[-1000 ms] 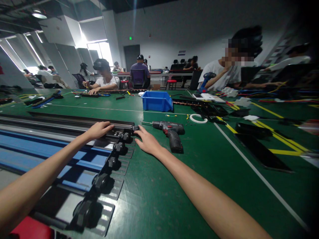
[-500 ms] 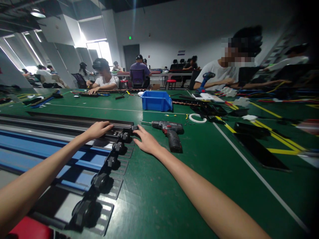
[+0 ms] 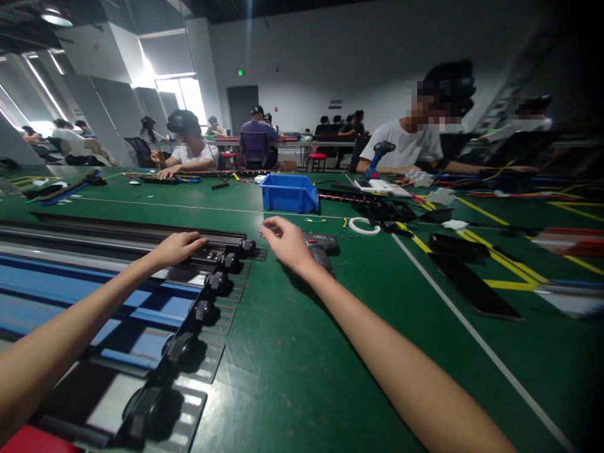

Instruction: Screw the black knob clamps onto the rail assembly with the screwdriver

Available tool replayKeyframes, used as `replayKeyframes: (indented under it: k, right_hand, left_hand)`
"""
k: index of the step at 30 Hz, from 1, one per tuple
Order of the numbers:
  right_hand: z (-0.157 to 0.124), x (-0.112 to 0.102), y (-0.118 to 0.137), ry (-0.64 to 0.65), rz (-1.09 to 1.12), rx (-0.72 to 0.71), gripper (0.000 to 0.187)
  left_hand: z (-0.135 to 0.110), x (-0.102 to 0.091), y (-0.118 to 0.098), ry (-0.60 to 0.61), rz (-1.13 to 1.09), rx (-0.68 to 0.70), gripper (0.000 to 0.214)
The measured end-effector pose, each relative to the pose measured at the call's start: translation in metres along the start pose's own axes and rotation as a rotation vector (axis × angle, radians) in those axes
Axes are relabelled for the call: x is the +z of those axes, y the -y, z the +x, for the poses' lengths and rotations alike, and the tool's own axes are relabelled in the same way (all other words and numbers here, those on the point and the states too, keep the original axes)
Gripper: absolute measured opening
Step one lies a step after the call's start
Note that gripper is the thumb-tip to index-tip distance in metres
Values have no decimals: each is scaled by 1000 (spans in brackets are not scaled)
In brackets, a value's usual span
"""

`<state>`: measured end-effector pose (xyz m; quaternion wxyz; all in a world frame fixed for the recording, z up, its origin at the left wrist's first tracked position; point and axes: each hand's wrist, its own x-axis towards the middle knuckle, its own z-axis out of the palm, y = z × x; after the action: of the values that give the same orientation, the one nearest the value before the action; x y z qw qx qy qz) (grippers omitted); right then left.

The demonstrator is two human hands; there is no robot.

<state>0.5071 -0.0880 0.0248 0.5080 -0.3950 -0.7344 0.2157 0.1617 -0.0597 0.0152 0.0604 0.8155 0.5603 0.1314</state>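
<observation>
My left hand (image 3: pixel 175 250) lies over the black metal profile (image 3: pixel 117 229) near its right end, fingers stretched out along it. Several such long profiles, some blue-faced (image 3: pixel 61 283), lie side by side at left. At their ends stand black cable glands (image 3: pixel 218 283) and slotted end plates (image 3: pixel 221 318). Above the green table, my right hand (image 3: pixel 287 244) hovers just right of the farthest gland (image 3: pixel 246 248), apart from it. Its fingers are loosely bent, with a gap to the thumb and nothing seen between them. Behind that hand, a cordless drill (image 3: pixel 325 241) lies on its side, partly hidden.
A blue bin (image 3: pixel 289 193) stands beyond the drill. Farther right are a white ring (image 3: pixel 364 226), a dark flat panel (image 3: pixel 474 286), wires and a blue power tool (image 3: pixel 379 157). Co-workers (image 3: pixel 401 141) sit across the table. Something red (image 3: pixel 40 440) shows at bottom left.
My right hand has left the farthest gland, lifting and moving right so it now covers part of the drill. My left hand stays on the profile. The view has turned slightly right.
</observation>
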Motion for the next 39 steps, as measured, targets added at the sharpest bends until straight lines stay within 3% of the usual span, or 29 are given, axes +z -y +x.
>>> replayKeyframes:
  k: [3, 5, 7, 9, 11, 14, 20, 31, 39]
  right_hand:
    - [25, -59, -4, -90, 6, 135, 28]
    - [31, -101, -24, -173, -160, 213, 26]
    - [26, -137, -52, -174, -335, 343, 24]
    - [16, -163, -82, -126, -499, 506, 25]
    - [4, -177, -107, -79, -545, 568, 24]
    - [-7, -178, -129, 15, -550, 576, 25]
    - [-16, -161, -146, 166, -572, 533, 21]
    - [-24, -161, -168, 32, -633, 543, 20]
    - [-25, -164, -168, -75, -572, 572, 23]
  left_hand:
    - [0, 0, 0, -7, -10, 8, 50]
    - [0, 1, 0, -8, -13, 10, 50]
    - [0, 1, 0, -9, -10, 4, 50]
    - [1, 1, 1, -8, -7, -3, 50]
    - [1, 1, 1, -6, -8, -9, 50]
    - [1, 1, 2, 3, -13, -20, 51]
    - [1, 1, 1, -14, 2, 6, 52]
    - [1, 1, 2, -17, 22, 11, 53]
    - [-1, -1, -2, -30, 13, 16, 53]
